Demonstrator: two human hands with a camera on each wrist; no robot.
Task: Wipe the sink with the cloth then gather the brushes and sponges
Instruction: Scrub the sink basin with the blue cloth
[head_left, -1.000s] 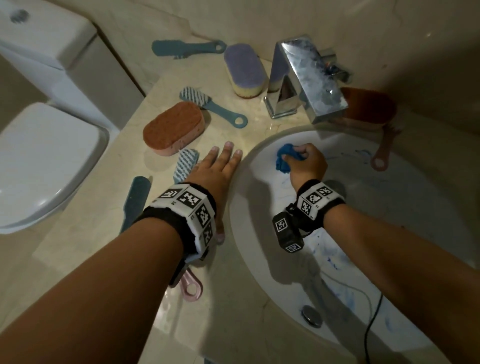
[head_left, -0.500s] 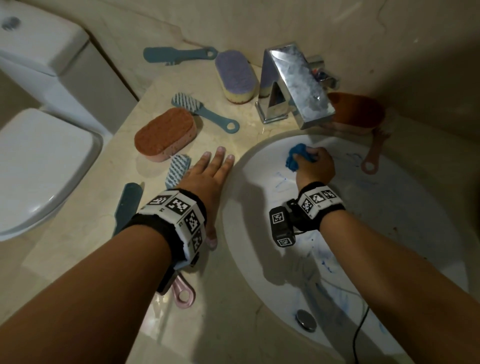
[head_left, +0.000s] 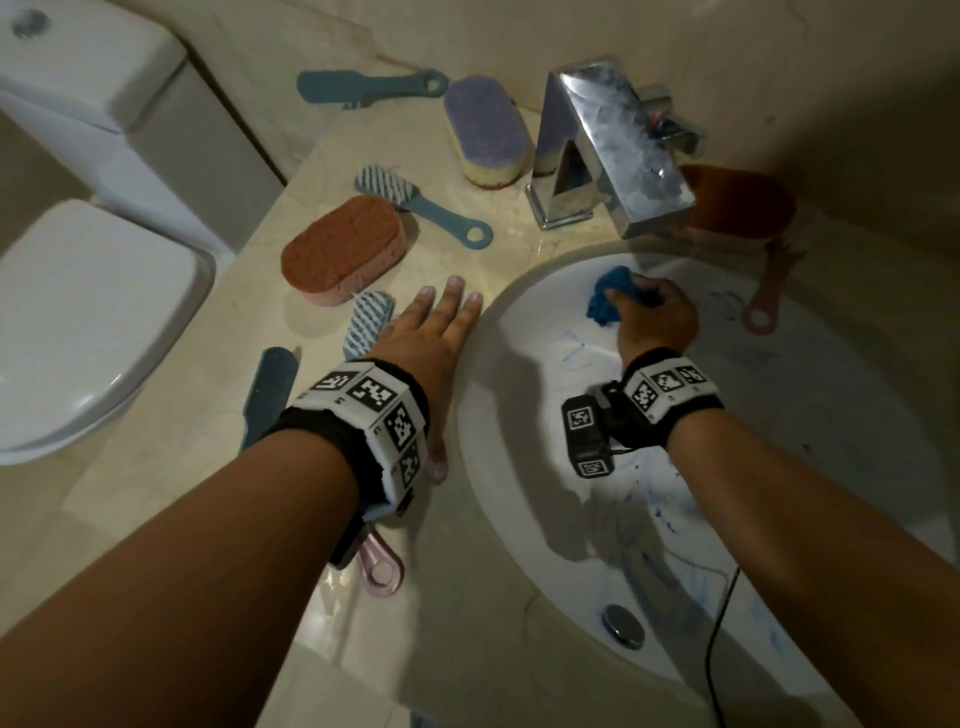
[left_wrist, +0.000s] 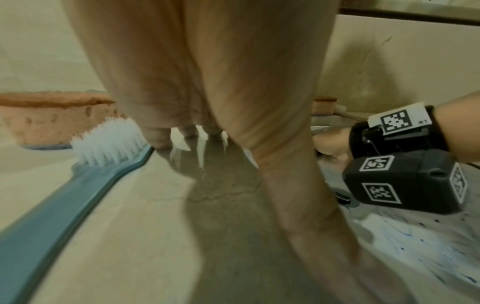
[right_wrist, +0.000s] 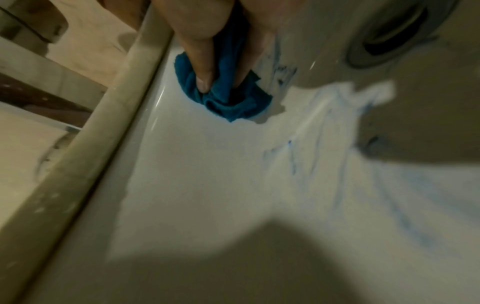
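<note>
At far left stands a white toilet (head_left: 98, 312). On the beige counter (head_left: 197, 467) beside it lie an orange sponge (head_left: 343, 249), a teal brush (head_left: 363, 327) with white bristles just beside the left hand (head_left: 426, 343), and a pink brush (head_left: 382, 569) partly under that wrist. 2 more teal brushes and a purple sponge (head_left: 485, 130) lie farther back. The left hand rests flat on the counter, fingers straight and spread. A chrome faucet (head_left: 608, 140) stands behind the white sink (head_left: 519, 467), which carries blue smears. The right hand (head_left: 654, 317) grips the bunched blue cloth (head_left: 605, 301) against the basin's back wall. Another orange sponge (head_left: 737, 202) sits behind the faucet.
</note>
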